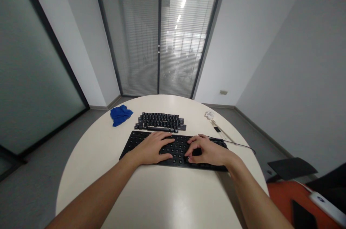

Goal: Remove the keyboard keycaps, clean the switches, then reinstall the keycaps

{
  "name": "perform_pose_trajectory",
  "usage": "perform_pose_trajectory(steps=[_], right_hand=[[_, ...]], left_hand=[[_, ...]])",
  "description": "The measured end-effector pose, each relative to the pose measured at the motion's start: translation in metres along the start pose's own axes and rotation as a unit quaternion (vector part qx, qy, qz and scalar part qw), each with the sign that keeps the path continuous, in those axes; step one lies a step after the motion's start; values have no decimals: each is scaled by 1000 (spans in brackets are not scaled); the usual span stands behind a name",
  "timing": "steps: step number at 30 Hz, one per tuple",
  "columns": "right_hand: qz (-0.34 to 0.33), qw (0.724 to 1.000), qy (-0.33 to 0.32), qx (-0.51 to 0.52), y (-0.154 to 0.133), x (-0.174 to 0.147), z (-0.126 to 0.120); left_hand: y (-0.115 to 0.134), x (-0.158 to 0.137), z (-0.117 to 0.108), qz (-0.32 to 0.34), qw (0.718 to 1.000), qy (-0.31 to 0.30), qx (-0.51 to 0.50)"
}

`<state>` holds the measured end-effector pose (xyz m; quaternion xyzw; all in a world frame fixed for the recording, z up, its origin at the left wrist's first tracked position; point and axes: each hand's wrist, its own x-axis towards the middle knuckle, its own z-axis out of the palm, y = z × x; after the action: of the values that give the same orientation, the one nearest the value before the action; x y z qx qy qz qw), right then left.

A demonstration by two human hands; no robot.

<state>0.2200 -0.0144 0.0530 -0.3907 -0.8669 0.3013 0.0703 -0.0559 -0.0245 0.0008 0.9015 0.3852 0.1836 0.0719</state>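
Note:
A black keyboard base [177, 155] with its keycaps off, showing rows of bare switches, lies across the table in front of me. My left hand [156, 147] rests on its left half, fingers spread and palm down. Over the right half, my right hand [205, 151] is curled, thumb and index finger pinched together close to the switches. Whatever is between those fingertips is too small to make out. Just beyond the base, loose black keycaps [160, 119] are laid out in keyboard order, with a long spacebar in the nearest row.
A blue cloth [120, 115] lies crumpled at the table's far left. Toward the right are a crumpled whitish piece [209, 115], a slim tool with a dark part [217, 129], and the keyboard's cable [240, 145]. An orange chair [283, 200] holding a white power strip stands right of the round table [89, 171].

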Motion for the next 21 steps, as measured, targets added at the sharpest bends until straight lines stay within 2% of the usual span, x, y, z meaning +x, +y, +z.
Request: perform_pose_trajectory(steps=[8, 21], right_hand=[[-10, 1000, -3, -14, 2, 2, 3], [-30, 999, 6, -38, -12, 3, 5]], left_hand=[[0, 0, -1, -6, 1000, -4, -5], [-1, -1, -1, -5, 1000, -7, -1]])
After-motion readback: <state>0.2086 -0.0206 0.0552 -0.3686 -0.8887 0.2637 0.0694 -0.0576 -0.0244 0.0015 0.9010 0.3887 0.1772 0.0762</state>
